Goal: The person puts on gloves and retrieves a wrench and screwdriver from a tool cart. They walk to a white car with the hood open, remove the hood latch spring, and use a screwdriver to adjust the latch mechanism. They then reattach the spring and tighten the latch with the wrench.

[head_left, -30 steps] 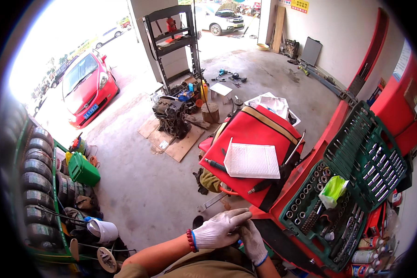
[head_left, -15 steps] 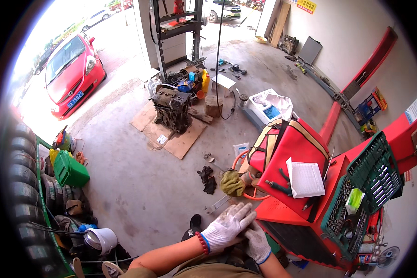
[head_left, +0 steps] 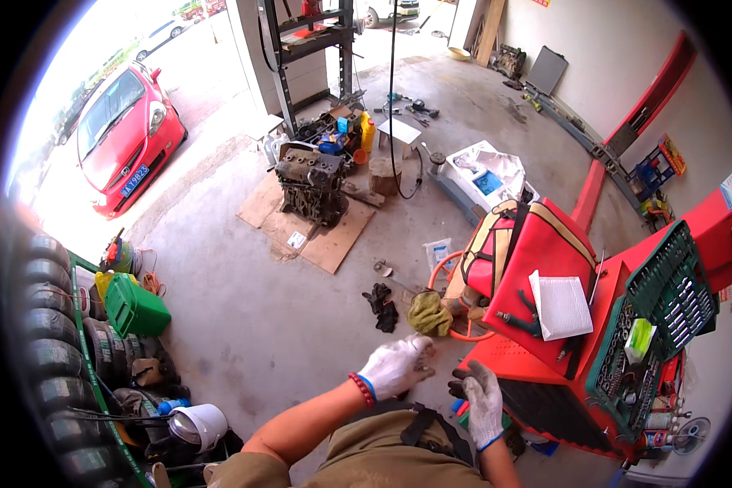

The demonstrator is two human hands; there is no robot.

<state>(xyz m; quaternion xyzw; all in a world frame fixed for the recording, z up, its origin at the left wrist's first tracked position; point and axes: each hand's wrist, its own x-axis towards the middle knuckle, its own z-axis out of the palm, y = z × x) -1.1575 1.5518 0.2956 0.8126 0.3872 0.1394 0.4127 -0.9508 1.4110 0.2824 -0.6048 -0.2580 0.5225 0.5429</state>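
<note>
Both of my hands wear whitish work gloves and are apart in front of my body. My left hand (head_left: pixel 397 368), with red beads and a blue glove cuff at the wrist, is loosely curled, and no object shows in it. To its right my right hand (head_left: pixel 485 404) is spread, with dark stains on its glove and nothing in it. Beyond the left hand a yellow-green cloth (head_left: pixel 429 314) lies bunched beside the red tool cabinet (head_left: pixel 496 358). A pair of black gloves (head_left: pixel 381 307) lies on the floor farther left.
An open green socket set (head_left: pixel 626 370) and a red padded bag (head_left: pixel 537 301) sit on the cabinet. An engine block (head_left: pixel 311 185) stands on cardboard (head_left: pixel 333 250) ahead. Stacked tires (head_left: pixel 50 325), a green bin (head_left: pixel 138 307) and a white bucket (head_left: pixel 207 424) line the left side.
My hands were together, the left over the right; now they are apart, the right lower and to the right. The view has shifted slightly.
</note>
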